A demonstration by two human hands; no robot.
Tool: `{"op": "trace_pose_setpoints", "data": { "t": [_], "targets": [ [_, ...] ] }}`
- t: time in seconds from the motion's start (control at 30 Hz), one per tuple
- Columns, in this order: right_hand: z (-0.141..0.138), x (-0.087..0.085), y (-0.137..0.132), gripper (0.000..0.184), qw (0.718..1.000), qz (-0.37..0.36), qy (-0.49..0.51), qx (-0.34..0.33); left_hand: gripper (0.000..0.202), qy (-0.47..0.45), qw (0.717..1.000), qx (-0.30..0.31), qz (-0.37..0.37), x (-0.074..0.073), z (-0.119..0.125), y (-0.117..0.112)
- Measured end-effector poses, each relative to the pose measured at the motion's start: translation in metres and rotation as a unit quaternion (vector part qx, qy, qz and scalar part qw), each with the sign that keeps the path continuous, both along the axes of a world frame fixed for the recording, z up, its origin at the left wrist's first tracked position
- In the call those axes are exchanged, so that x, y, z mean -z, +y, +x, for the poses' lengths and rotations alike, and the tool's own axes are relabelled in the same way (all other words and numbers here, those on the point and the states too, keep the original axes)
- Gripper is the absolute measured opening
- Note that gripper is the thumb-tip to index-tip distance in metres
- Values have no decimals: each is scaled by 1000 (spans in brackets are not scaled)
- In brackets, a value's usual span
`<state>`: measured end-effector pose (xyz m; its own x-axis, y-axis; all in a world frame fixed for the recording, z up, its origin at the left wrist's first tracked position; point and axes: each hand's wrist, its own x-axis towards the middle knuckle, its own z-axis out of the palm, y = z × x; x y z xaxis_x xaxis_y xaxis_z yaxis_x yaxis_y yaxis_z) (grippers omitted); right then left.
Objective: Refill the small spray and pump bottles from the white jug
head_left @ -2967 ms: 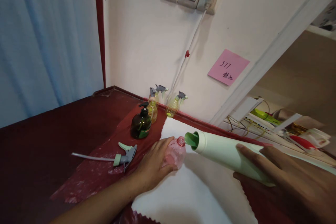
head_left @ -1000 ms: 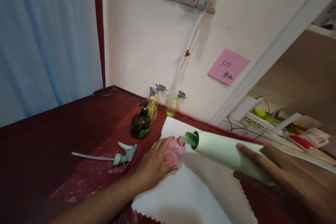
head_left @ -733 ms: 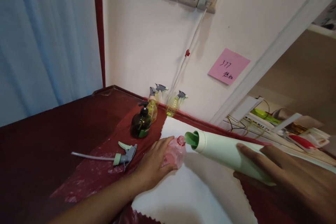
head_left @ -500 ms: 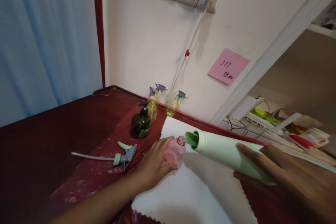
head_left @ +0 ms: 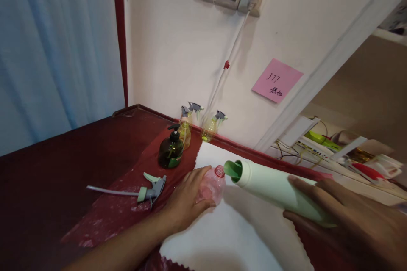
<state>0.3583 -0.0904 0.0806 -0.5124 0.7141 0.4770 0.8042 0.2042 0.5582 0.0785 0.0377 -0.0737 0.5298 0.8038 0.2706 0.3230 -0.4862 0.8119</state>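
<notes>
My left hand [head_left: 183, 202] is wrapped round a small pink clear bottle [head_left: 212, 184] with no cap, standing on a white cloth [head_left: 229, 237]. My right hand [head_left: 349, 224] grips a large pale green bottle [head_left: 273, 188], tipped nearly flat, its green spout [head_left: 232, 169] right at the pink bottle's mouth. A grey-green trigger spray head [head_left: 149, 189] with its long tube lies on the red mat to the left of my left hand.
A dark green pump bottle [head_left: 171, 149] and two yellowish spray bottles [head_left: 185, 125] [head_left: 212, 123] stand by the wall. A pink note [head_left: 276, 80], switches and a cord hang above. Cables and clutter [head_left: 337, 152] lie at right. A blue curtain [head_left: 57, 46] is at left.
Almost nothing differs: the green bottle and my right hand have sunk very slightly. The left hand and the pink bottle have stayed put.
</notes>
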Motion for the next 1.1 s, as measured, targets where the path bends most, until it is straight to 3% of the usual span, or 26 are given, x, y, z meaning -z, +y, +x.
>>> {"op": "trace_pose_setpoints", "data": {
  "t": [0.07, 0.23, 0.37, 0.47, 0.6, 0.73, 1.03, 1.1],
  "targets": [
    [3, 2, 1, 45, 1000, -7, -29, 1, 77, -1, 1000, -2, -6, 0, 0, 0],
    [11, 6, 3, 48, 1000, -9, 15, 10, 76, -2, 1000, -4, -10, 2, -2, 0],
    [19, 9, 5, 50, 992, -9, 118, 38, 77, 4, 999, -12, -31, 0, -2, 0],
    [24, 8, 7, 52, 969, -15, 234, 73, 77, 1, 999, -15, -36, 0, -2, 0],
    [27, 6, 8, 60, 905, -15, 401, 137, 75, 1, 999, -14, -36, 2, -3, 1],
    [25, 11, 10, 67, 838, 44, 522, 152, 75, 2, 999, -22, -29, 8, -4, 4],
    [3, 53, 45, 58, 689, 85, 720, 8, 70, 16, 998, -47, 31, 29, -6, 19],
    [1, 63, 55, 58, 673, 93, 734, -7, 69, 6, 997, -54, 53, 34, -8, 24]
  ]
}}
